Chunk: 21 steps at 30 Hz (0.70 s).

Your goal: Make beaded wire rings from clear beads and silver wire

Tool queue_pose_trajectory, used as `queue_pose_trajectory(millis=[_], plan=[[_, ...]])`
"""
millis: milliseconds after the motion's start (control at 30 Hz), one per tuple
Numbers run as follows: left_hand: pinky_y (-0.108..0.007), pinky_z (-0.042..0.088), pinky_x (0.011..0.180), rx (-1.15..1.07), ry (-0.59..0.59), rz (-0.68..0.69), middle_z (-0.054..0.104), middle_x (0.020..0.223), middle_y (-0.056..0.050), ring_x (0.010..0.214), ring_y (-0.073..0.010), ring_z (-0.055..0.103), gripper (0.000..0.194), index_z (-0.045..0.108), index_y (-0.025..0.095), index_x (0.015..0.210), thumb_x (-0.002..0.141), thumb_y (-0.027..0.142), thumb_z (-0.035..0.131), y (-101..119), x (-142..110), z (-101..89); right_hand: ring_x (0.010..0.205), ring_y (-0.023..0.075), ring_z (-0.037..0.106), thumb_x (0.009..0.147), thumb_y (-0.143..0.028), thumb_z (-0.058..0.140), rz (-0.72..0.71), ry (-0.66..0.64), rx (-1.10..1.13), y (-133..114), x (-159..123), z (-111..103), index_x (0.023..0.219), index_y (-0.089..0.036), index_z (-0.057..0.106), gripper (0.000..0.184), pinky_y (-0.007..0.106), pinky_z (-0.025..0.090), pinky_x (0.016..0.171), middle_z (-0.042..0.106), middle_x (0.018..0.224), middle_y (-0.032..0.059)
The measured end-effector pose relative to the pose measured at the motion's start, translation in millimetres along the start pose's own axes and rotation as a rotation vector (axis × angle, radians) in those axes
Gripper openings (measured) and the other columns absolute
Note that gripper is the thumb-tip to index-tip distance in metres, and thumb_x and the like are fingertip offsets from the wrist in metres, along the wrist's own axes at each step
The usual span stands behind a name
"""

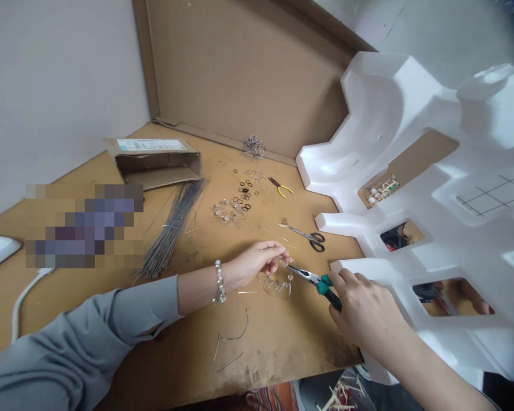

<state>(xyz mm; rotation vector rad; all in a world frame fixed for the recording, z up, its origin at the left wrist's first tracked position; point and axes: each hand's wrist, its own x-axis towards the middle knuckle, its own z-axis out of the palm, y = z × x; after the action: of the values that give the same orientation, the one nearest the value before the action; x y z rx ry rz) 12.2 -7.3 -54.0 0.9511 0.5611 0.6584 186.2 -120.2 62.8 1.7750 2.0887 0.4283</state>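
Pliers point(314, 278) in right hand point(362, 305), between scissors point(313, 240) and table edge point(310, 370)

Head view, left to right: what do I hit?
White cable → open cardboard box → beaded bracelet → left hand → green-handled pliers → right hand.

Green-black pliers point(323, 286), plain grey sleeve point(143, 308)

Green-and-black pliers point(314, 278) slant, nose at a looped, clear-beaded wire piece point(274, 284).
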Motion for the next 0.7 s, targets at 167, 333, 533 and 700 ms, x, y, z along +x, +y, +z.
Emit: queue_pose_trajectory(millis=[167,333,533,700], plan=[[-0.019,0.028,0.044,0.022,-0.008,0.032,0.066,0.092,-0.006,0.046,-0.0027,0.043,0.025,0.057,0.014,0.081,0.082,0.039,0.053,1.1,-2.0,1.8,0.068,0.0186,0.058,0.069,-0.017,0.05,0.005,-0.031,0.027,1.3,-1.1,-0.4,0.084,-0.02,0.057,0.017,0.027,0.025,0.05,0.059,0.08,0.0044],[-0.019,0.032,0.048,0.135,-0.012,0.051,0.055,0.057,0.001,0.048,-0.0065,0.047,0.025,0.061,0.015,0.084,0.083,0.038,0.052,4.8,-5.4,2.0,0.065,0.0186,0.06,0.07,-0.018,0.048,0.026,-0.068,0.034,1.5,-0.6,-1.4,0.085,-0.02,0.056,0.017,0.028,0.02,0.049,0.06,0.08,0.0042],[-0.019,0.031,0.045,0.192,-0.027,0.055,0.052,0.054,0.002,0.047,-0.0068,0.047,0.031,0.061,0.015,0.087,0.083,0.044,0.051,4.9,-6.4,2.5,0.055,0.016,0.058,0.071,-0.02,0.048,0.038,-0.071,0.04,2.1,-1.3,1.0,0.08,-0.019,0.055,0.011,0.028,0.014,0.048,0.061,0.072,0.0033],[-0.018,0.032,0.043,0.221,0.009,0.08,0.051,0.053,0.003,0.045,-0.0062,0.046,0.03,0.06,0.015,0.084,0.083,0.044,0.05,5.1,-6.0,7.0,0.053,0.015,0.058,0.071,-0.024,0.05,0.055,-0.082,0.052,2.1,-1.4,2.5,0.079,-0.019,0.054,0.01,0.028,0.013,0.048,0.06,0.071,0.002]])
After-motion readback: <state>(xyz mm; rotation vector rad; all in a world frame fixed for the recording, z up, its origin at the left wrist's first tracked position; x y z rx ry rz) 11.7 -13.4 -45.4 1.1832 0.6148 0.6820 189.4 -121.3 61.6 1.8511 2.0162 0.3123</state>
